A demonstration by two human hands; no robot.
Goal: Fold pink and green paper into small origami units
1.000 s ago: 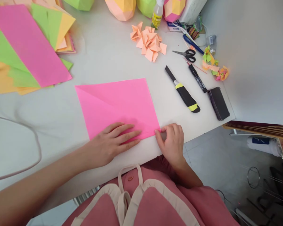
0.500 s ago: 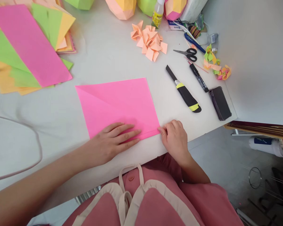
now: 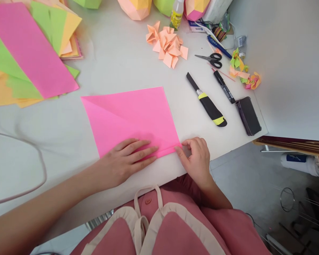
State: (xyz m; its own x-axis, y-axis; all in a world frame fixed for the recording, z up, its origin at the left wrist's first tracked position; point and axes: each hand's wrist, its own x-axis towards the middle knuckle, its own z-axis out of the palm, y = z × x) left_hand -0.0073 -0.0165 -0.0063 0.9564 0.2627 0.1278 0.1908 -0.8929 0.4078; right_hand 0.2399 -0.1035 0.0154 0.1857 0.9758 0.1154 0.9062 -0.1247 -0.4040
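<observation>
A pink sheet of paper (image 3: 127,117) lies on the table before me. A slanting crease crosses its upper left part, and a narrow folded strip runs along its near edge. My left hand (image 3: 127,159) rests flat on the lower part of the sheet, fingers stretched out toward the right. At the lower right corner, my right hand (image 3: 195,157) has the paper between thumb and forefinger, its other fingers curled. A black and yellow utility knife (image 3: 211,108) lies to the right of the sheet, its blade out.
Coloured paper sheets (image 3: 29,49) are piled at left. Folded peach paper pieces (image 3: 167,44), a glue bottle (image 3: 177,16) and faceted paper balls (image 3: 138,9) stand farther back. At right lie scissors (image 3: 214,60), a black marker (image 3: 223,86) and a dark phone-like case (image 3: 248,116). A cord (image 3: 44,163) curves at left.
My right thumb and forefinger have spread slightly at the paper's corner, the thumb shifting left. My left hand stays flat on the sheet. The view has shifted a little.
</observation>
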